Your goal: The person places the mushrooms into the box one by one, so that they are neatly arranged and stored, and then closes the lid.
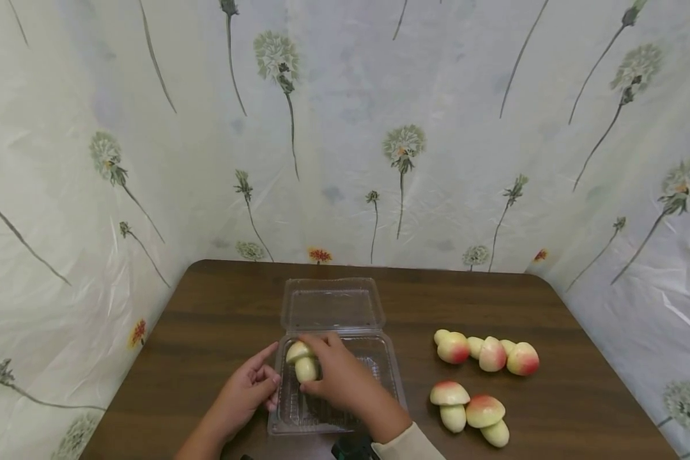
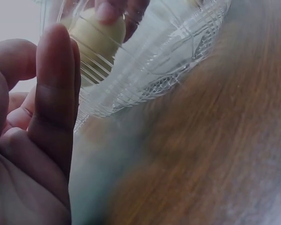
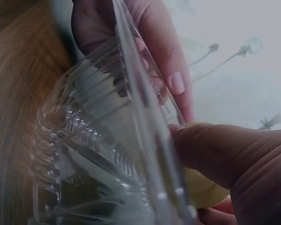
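My right hand (image 1: 345, 377) grips a pale yellow model mushroom (image 1: 306, 368), thumb on one side and fingers on the other. The mushroom is upright with its cap toward the far side, over the left part of a clear plastic clamshell box (image 1: 398, 377). Through the box's ribbed wall, the left wrist view shows the mushroom's pale body (image 2: 96, 40). Beside the box's left rim is my left hand (image 1: 244, 390), its index finger extended along the wall and the other fingers loosely bent, holding nothing. Whether it touches the rim I cannot tell.
The box's lid (image 1: 333, 305) lies folded back on the far side. To the right, a row of red-and-yellow mushrooms (image 1: 491, 354) lies on the brown wooden table (image 1: 224, 313), and two more mushrooms (image 1: 450, 406) lie nearer. A flower-patterned curtain (image 1: 345, 128) surrounds the table's far edge and sides.
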`<state>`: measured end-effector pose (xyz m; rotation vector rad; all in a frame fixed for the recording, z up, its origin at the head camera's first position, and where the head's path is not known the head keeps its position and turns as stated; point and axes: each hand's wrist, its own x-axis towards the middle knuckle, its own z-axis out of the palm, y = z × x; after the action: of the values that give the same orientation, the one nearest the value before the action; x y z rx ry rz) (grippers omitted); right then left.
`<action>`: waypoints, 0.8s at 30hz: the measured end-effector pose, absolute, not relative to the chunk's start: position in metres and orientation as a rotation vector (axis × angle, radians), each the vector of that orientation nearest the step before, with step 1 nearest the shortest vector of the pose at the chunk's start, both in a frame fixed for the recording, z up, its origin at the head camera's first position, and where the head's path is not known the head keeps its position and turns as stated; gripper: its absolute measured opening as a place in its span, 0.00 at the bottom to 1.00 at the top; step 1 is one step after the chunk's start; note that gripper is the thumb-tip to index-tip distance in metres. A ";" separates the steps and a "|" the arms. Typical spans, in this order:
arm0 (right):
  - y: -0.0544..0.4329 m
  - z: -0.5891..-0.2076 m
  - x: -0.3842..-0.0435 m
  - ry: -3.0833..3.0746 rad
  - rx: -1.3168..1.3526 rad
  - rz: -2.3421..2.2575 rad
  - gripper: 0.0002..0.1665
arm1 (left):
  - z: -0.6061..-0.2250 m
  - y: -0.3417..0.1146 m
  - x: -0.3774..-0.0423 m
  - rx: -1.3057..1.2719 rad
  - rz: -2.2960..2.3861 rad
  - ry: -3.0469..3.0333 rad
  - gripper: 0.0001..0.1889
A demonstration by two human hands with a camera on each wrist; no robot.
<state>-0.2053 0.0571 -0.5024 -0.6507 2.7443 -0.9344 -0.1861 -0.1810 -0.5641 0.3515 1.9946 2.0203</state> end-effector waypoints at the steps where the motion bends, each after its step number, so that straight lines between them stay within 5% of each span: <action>1: 0.056 -0.503 -0.205 2.737 -0.643 -0.940 0.53 | -0.564 -0.181 -0.187 0.356 2.018 1.997 0.38; 24: 0.043 -0.510 -0.196 2.840 -0.534 -0.915 0.51 | -0.556 -0.180 -0.184 0.377 2.024 1.945 0.40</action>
<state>-0.1962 0.0429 -0.5104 -0.5336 2.8404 -0.9147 -0.1841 -0.1805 -0.5563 0.3767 1.9451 2.0240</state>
